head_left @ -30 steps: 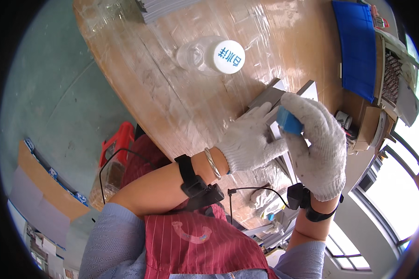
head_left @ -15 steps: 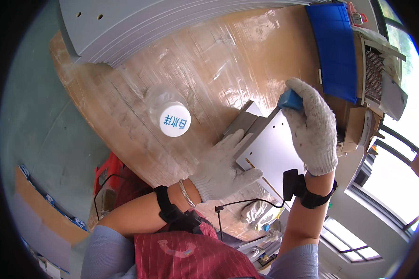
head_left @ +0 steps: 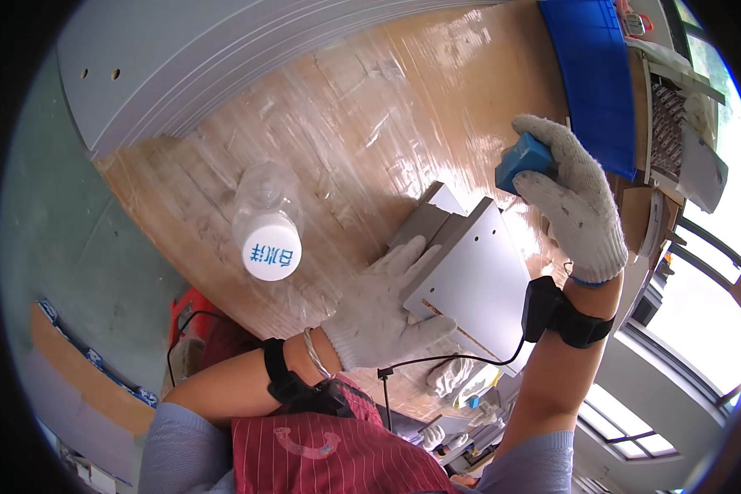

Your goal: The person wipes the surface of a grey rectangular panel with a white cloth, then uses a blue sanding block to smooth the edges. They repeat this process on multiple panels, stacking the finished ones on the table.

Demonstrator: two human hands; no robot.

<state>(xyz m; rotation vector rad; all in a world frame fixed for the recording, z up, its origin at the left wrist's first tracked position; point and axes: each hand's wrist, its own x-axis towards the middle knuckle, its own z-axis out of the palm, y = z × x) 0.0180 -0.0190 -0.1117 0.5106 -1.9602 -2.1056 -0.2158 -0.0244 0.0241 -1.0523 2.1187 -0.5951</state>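
My left hand [head_left: 383,309], in a white knit glove, grips the near left edge of a grey drilled panel [head_left: 477,276]. Its thumb lies near a slot in the panel's face, and its fingers reach along the side. Behind that panel lie more grey board pieces [head_left: 428,218]. My right hand [head_left: 572,193], gloved the same way, is closed around a small blue block [head_left: 524,162]. The block is above and to the right of the panel's far corner, apart from it. To the left of my left hand stands a clear jar [head_left: 267,193] with a white lid.
The worktable [head_left: 362,115] is covered with clear plastic film. A stack of long grey panels [head_left: 198,66] lies along its far left side. At the far right stands a blue bin [head_left: 593,90], with cardboard boxes [head_left: 634,218] nearby. Crumpled cloth [head_left: 453,375] lies close to my body.
My right hand has lifted the blue block off the panel's far corner, moving right. The panel now sits slightly lower in view, with my left hand still on it.
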